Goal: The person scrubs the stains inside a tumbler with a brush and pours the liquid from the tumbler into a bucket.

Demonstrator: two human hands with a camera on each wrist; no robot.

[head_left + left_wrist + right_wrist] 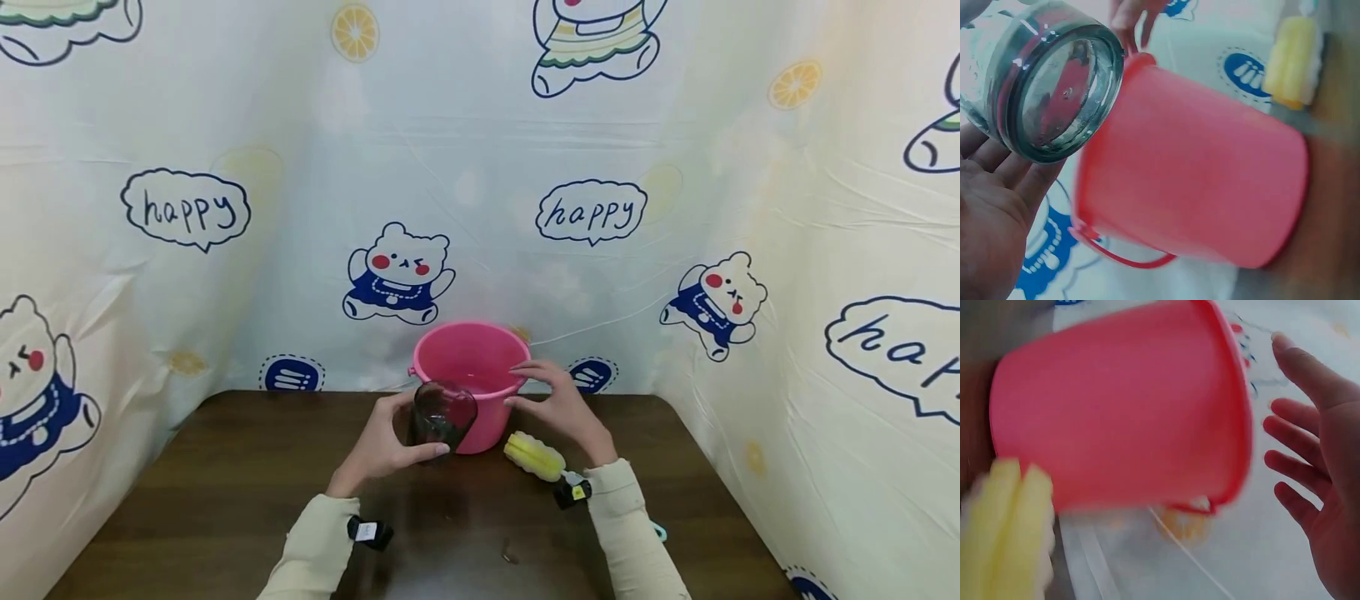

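My left hand (380, 442) grips a clear, dark-looking drinking glass (441, 417), fingers on one side and thumb on the other. The glass is tilted and held off the table, just in front of a pink bucket (491, 421). Its thick round base faces the camera in the left wrist view, and the bucket (1191, 162) stands close behind it. Beside the bucket's rim, my right hand (558, 404) is spread with nothing between thumb and fingers. A gap separates that hand (1335, 444) from the rim in the right wrist view.
A yellow-and-white sponge brush (534, 456) lies right of the bucket, its handle partly under the right forearm. One small brownish object (509, 552) lies on the dark wooden table (247, 475) near the front. Printed cloth (480, 150) hangs behind and at both sides.
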